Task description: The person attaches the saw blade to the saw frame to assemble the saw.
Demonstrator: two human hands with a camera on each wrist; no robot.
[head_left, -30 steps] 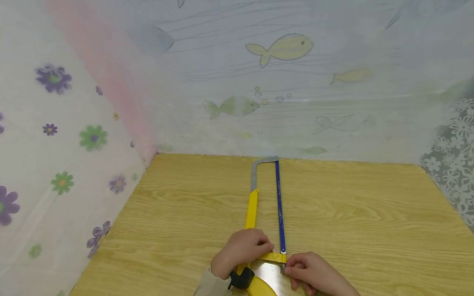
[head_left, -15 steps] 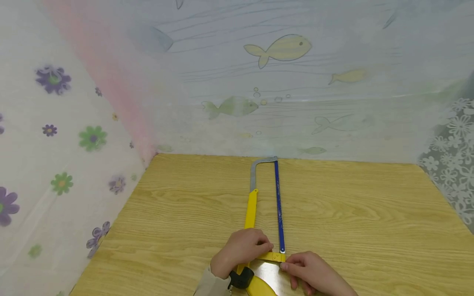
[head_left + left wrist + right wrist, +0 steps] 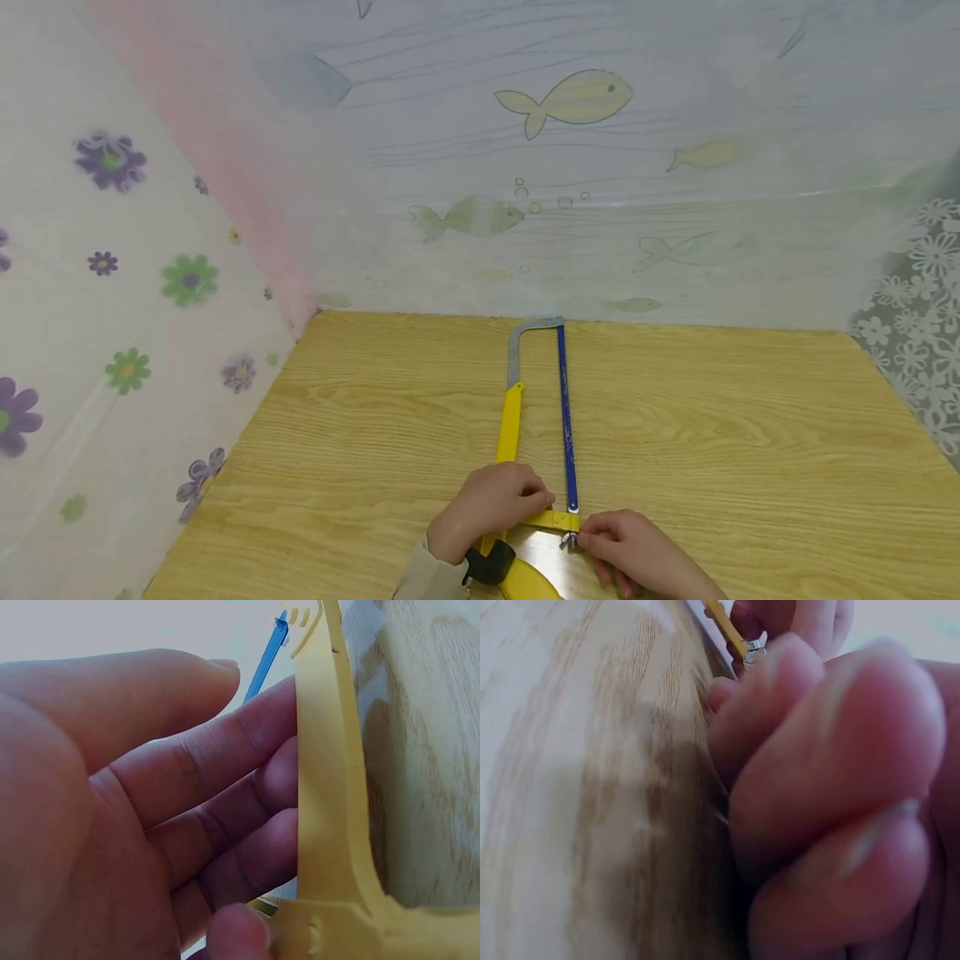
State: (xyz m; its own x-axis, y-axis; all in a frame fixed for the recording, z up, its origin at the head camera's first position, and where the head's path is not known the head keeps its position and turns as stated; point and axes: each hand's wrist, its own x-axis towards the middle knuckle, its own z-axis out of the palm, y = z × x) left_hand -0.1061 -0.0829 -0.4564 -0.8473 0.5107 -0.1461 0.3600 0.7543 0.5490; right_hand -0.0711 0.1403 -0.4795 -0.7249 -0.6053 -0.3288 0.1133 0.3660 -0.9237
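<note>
A hacksaw [image 3: 510, 425] with a yellow and grey frame lies on the wooden table, its blue blade [image 3: 566, 417] on the right side. My left hand [image 3: 495, 502] holds the frame above the handle; in the left wrist view its fingers [image 3: 217, 750] bend in against the yellow bar [image 3: 328, 772]. At the near end of the blade, a small metal wing nut [image 3: 568, 541] sticks out below the yellow crosspiece [image 3: 553, 521]. Thumb and forefinger of my right hand [image 3: 633, 546] pinch at this nut. In the right wrist view curled fingers [image 3: 840, 735] partly cover the nut [image 3: 755, 652].
The wood-grain table [image 3: 712, 433] extends to both sides of the saw. A fish-printed curtain [image 3: 450, 167] hangs along its back edge, close to the saw's far tip. To the left is a flower-printed sheet [image 3: 150, 333]. A black strap [image 3: 490, 564] circles the left wrist.
The right fingertips have moved slightly at the wing nut, which was covered half a second ago and now shows left of them. The left hand and hacksaw have stayed in place.
</note>
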